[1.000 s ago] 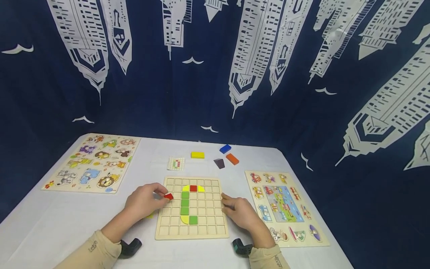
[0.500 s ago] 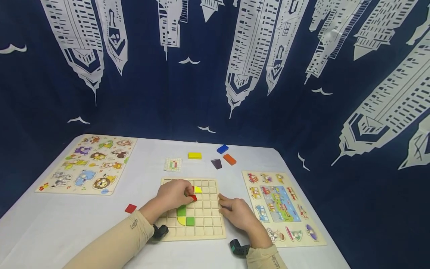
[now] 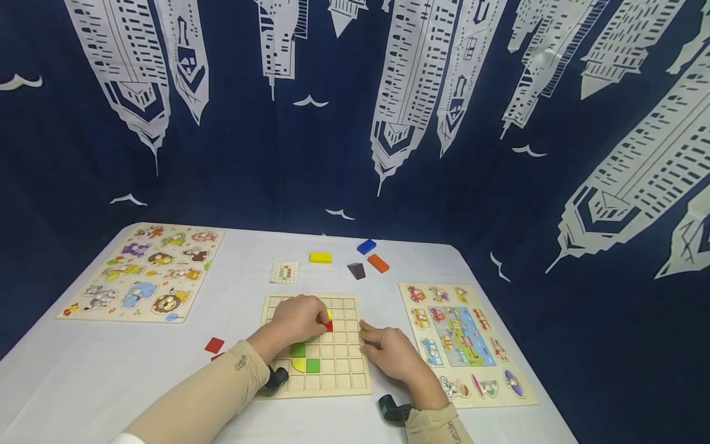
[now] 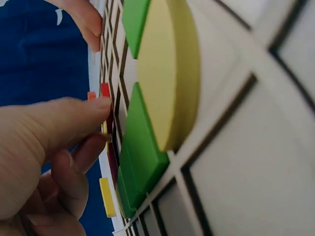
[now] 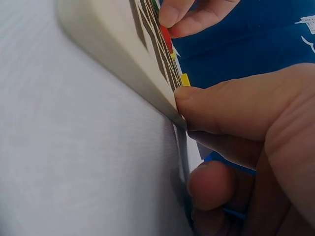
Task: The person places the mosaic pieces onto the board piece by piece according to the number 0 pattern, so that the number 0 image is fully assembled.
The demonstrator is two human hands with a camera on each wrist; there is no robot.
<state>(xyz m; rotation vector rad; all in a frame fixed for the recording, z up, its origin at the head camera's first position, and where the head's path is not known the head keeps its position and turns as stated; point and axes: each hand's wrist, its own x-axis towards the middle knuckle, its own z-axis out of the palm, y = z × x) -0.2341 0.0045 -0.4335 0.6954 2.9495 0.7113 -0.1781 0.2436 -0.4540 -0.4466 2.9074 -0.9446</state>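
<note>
My left hand (image 3: 299,317) reaches over the wooden grid board (image 3: 349,385) and pinches a red square tile (image 3: 329,327) between thumb and finger. The tile is at a cell just below a yellow rounded tile (image 3: 330,313). Lower on the board lie green square tiles (image 3: 313,365) and a yellow quarter-round tile (image 3: 298,365). Part of the arrangement is hidden under the left hand. At the board's right edge, my right hand (image 3: 396,354) holds the rim, its thumb (image 5: 197,105) on the edge in the right wrist view.
Two loose red tiles (image 3: 214,345) lie left of the board, one partly behind the sleeve. Behind the board are a small pattern card (image 3: 285,272) and yellow, blue, orange and dark blocks (image 3: 357,271). An animal puzzle (image 3: 130,277) lies left, a vehicle puzzle (image 3: 468,345) right.
My left hand has carried the red tile from the board's left edge rightward over the grid to the cell below the right yellow tile. The right hand stays at the board's edge.
</note>
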